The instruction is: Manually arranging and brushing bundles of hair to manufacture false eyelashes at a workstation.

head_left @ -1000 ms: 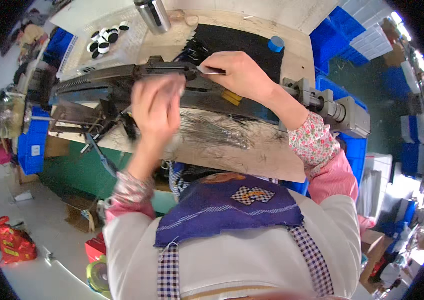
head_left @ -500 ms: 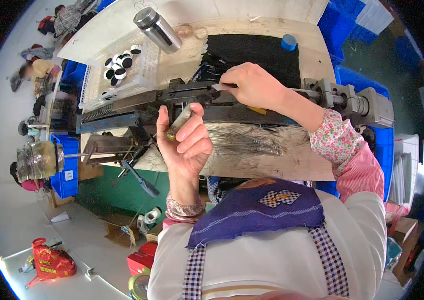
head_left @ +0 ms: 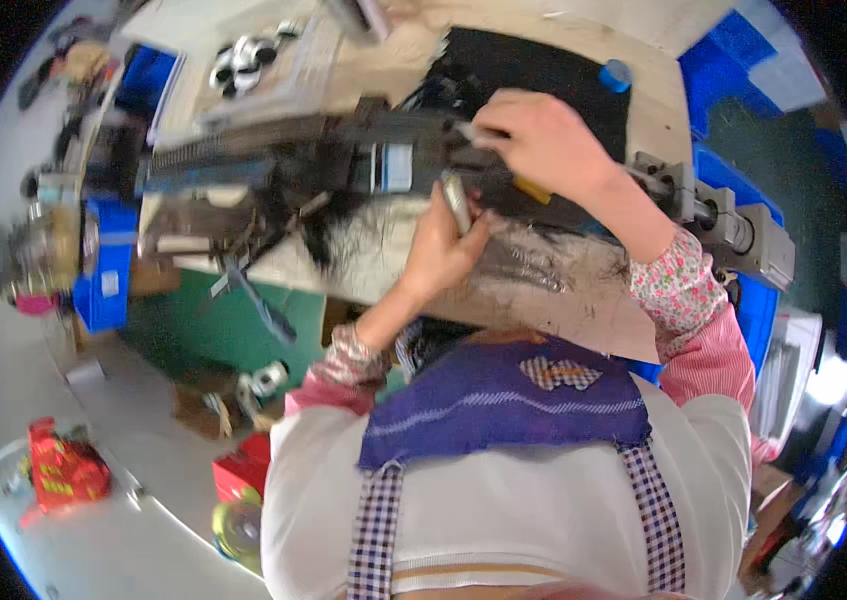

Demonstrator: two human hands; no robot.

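Note:
My left hand is closed around a short, slim, greyish cylinder, held upright at the near side of the dark metal bench machine. A little farther off and to the right, my right hand pinches a thin pale flat piece over the machine's bar. The piece's exact kind is blurred. Beneath the right hand a small yellow part shows on the machine. Loose dark bristle-like strands lie on the wooden tabletop near my left hand.
A black mat with a blue round cap lies at the back. Several black-and-white round pieces sit in a white basket at far left. A grey cylindrical unit ends the machine on the right.
My left hand has swung right with the cylinder, closer to my right hand. The right hand keeps its pinch over the bar. The whole view has shifted and blurred.

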